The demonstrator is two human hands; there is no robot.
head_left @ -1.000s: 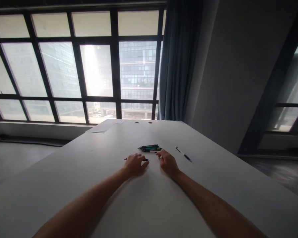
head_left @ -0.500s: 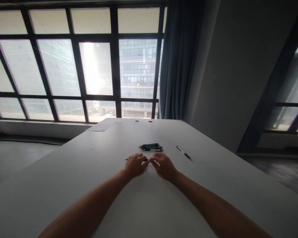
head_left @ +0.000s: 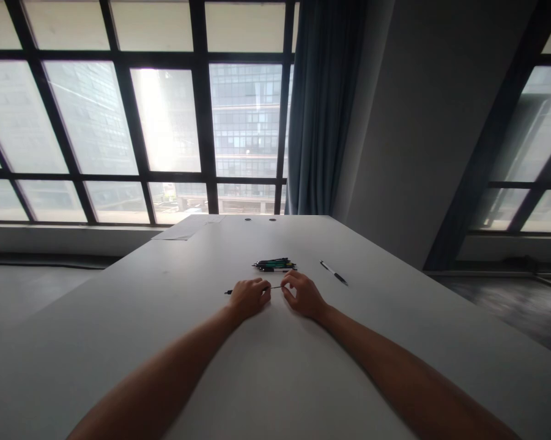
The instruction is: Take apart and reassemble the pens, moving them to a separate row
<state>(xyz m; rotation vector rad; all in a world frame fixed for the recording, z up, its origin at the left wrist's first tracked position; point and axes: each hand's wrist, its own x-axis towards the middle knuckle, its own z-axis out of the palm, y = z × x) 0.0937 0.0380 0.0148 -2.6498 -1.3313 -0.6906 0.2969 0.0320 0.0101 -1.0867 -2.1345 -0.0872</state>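
My left hand [head_left: 249,297] is closed around the barrel of a dark pen [head_left: 228,292], whose end sticks out to the left of the fingers. A thin pen refill [head_left: 276,287] spans the small gap between my hands. Its right end is pinched between the thumb and forefinger of my right hand [head_left: 303,295]. Most of the pen is hidden by my left fingers. Just beyond my hands lies a small pile of several pens [head_left: 274,264], dark with some green parts. A single white and black pen [head_left: 334,272] lies apart, to the right.
All of this is on a long white table [head_left: 202,360]. Paper sheets [head_left: 181,229] lie at its far left corner, and two dark round spots [head_left: 272,220] mark the far end. Beyond are windows and a blue curtain [head_left: 323,122].
My right hand has drawn away from my left, and the thin refill now shows between them. The camera view has shifted slightly; the pile and the lone pen stay put on the table.
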